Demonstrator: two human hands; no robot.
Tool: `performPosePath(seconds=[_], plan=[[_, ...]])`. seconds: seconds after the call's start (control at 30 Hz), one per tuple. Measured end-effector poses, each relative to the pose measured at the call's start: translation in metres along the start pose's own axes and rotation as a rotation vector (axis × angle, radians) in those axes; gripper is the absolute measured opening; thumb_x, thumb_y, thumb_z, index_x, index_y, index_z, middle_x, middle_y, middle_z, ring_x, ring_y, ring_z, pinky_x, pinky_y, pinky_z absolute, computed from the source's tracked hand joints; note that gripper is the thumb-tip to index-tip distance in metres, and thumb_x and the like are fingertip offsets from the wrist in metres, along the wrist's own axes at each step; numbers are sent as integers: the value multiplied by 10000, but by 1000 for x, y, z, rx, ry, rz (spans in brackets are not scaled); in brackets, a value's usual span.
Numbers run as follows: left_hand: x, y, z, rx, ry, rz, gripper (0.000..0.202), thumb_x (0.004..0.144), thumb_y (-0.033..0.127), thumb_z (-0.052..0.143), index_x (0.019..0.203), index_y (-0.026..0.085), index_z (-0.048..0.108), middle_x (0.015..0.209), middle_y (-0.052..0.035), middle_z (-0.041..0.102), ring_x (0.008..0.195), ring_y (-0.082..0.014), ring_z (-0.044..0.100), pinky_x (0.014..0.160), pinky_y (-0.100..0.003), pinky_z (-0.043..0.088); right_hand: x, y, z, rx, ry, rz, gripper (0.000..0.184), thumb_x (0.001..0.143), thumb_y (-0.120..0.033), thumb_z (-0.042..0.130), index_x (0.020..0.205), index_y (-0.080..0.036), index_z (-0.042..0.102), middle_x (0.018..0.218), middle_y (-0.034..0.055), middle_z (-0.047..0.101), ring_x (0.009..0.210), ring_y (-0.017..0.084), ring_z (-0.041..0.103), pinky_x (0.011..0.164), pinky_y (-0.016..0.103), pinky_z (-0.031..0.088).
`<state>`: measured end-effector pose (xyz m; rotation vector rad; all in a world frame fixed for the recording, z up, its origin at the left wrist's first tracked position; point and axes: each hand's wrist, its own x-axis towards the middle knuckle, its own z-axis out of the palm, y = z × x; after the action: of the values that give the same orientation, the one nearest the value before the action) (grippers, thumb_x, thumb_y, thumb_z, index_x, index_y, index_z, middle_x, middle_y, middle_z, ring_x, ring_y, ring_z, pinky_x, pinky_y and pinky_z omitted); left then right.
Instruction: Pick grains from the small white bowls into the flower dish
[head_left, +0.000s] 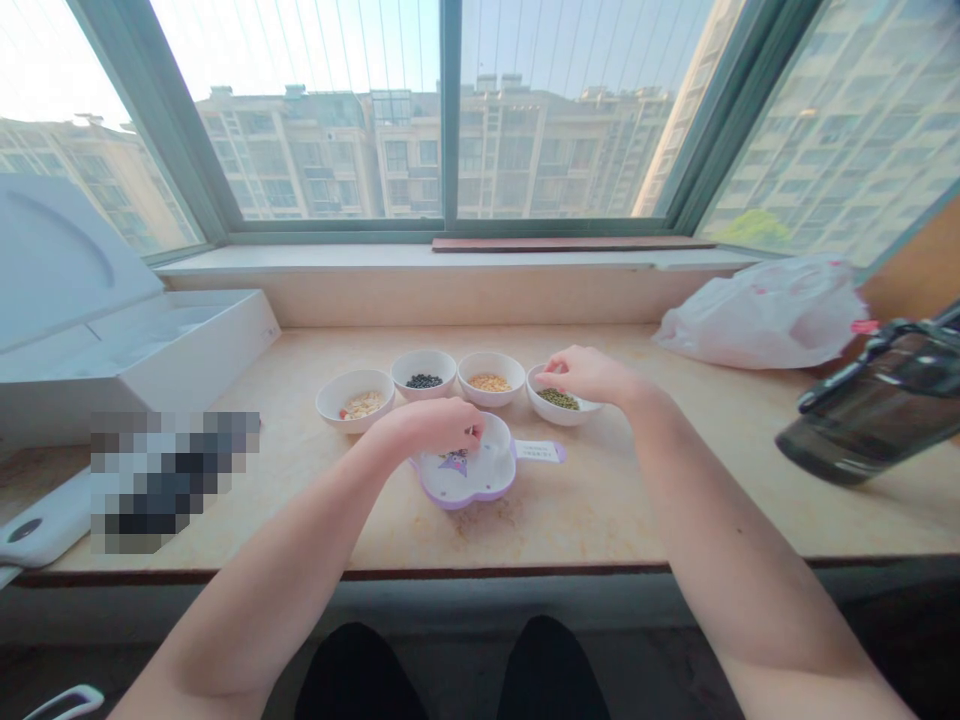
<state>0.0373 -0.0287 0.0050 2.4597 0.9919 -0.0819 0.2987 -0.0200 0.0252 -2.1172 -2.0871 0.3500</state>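
Four small white bowls stand in a row on the stone counter (570, 510). From the left they hold pale flakes (362, 404), black beans (424, 381), yellow grains (490, 383) and green mung beans (559, 399). My right hand (589, 375) is bunched at the rim of the green-bean bowl (561, 418), fingertips over the beans. Nearer me lies a white, lilac-rimmed dish (465, 504) with a cartoon figure on it. My left hand (431, 425) hangs over that dish with its fingertips pinched together. Whether either hand holds any grains is too small to tell.
A white paper label (538, 451) lies beside the dish. An open white box (202, 365) stands at the left, next to a pixelated patch. A white plastic bag (765, 315) and a dark tumbler (870, 405) stand at the right. Behind the counter is a window.
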Motion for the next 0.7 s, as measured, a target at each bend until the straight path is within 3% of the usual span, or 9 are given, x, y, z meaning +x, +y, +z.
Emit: performPosePath(seconds=[0.2, 0.3, 0.47, 0.57, 0.7], plan=[[-4, 3, -15, -326, 127, 102, 221, 948, 349, 496, 782, 210, 542, 699, 11, 497, 633, -140, 440, 591, -294, 316, -8, -14, 3, 113, 125, -168, 271, 906, -412, 636, 920, -192, 794, 939, 89, 781, 834, 220, 704, 720, 285, 494], [-7, 4, -20, -628, 173, 141, 268, 968, 394, 502, 784, 199, 494, 678, 36, 399, 581, -105, 358, 548, -266, 288, -15, -27, 7, 363, 191, -357, 264, 912, -417, 635, 949, -193, 769, 858, 56, 760, 780, 193, 682, 709, 288, 497], [-10, 4, -21, -1066, 220, 187, 390, 870, 474, 708, 764, 191, 463, 690, 58, 350, 561, -68, 281, 510, -237, 213, -25, -46, 19, 762, 167, -589, 352, 845, -491, 736, 1031, -192, 739, 866, 39, 742, 734, 167, 672, 662, 288, 528], [-9, 4, -21, -1166, 211, 214, 381, 879, 461, 717, 774, 179, 483, 688, 57, 353, 567, -64, 285, 511, -233, 214, -28, -54, 26, 844, 173, -642, 358, 799, -454, 801, 1052, -208, 740, 870, 27, 748, 737, 159, 681, 676, 287, 551], [-6, 2, -18, -1225, 212, 210, 313, 860, 377, 738, 792, 166, 518, 691, 55, 371, 574, -59, 310, 517, -226, 219, -29, -60, 32, 878, 206, -598, 328, 792, -445, 812, 1017, -212, 761, 874, 28, 768, 663, 151, 683, 619, 276, 550]])
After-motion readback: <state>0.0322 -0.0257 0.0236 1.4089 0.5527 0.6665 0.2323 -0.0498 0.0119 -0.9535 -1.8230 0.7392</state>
